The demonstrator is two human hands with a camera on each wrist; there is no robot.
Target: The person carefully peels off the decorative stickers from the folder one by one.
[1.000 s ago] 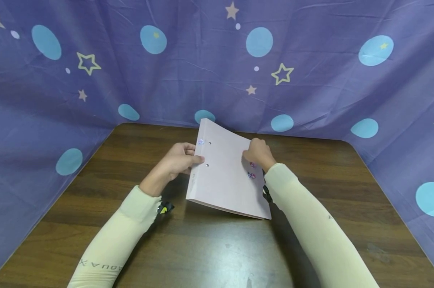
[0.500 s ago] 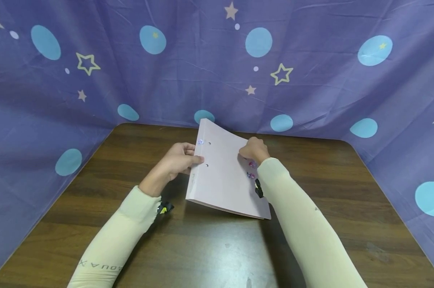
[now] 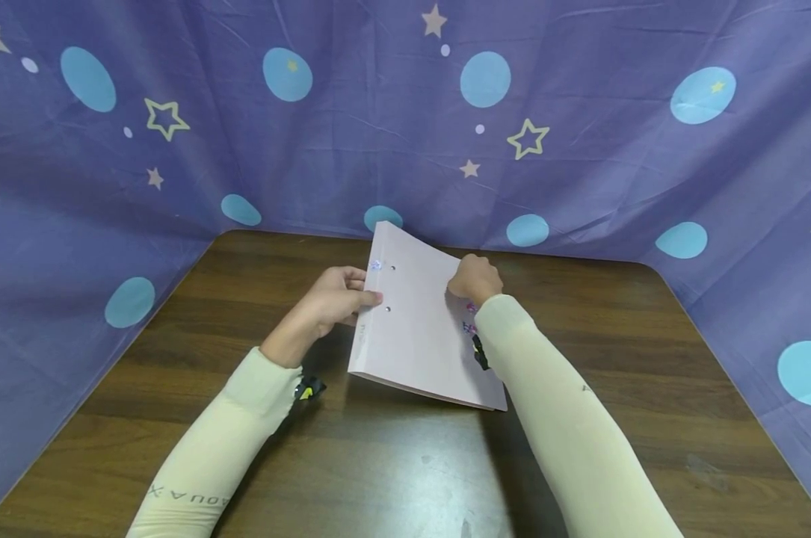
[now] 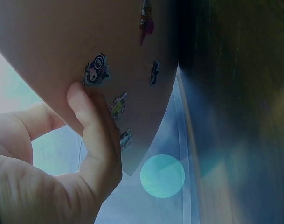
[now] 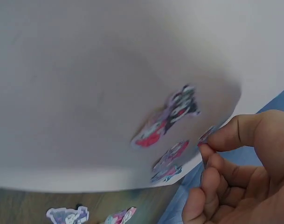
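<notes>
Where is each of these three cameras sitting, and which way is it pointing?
Head: worn on the head, looking forward and down at the pink folder on the table; both sleeved arms, left hand and right hand show.
Left wrist: under the folder, looking up along the left hand.
Right wrist: close to the folder's stickers; right hand's fingers show.
Shared: all three see the folder and its stickers.
</notes>
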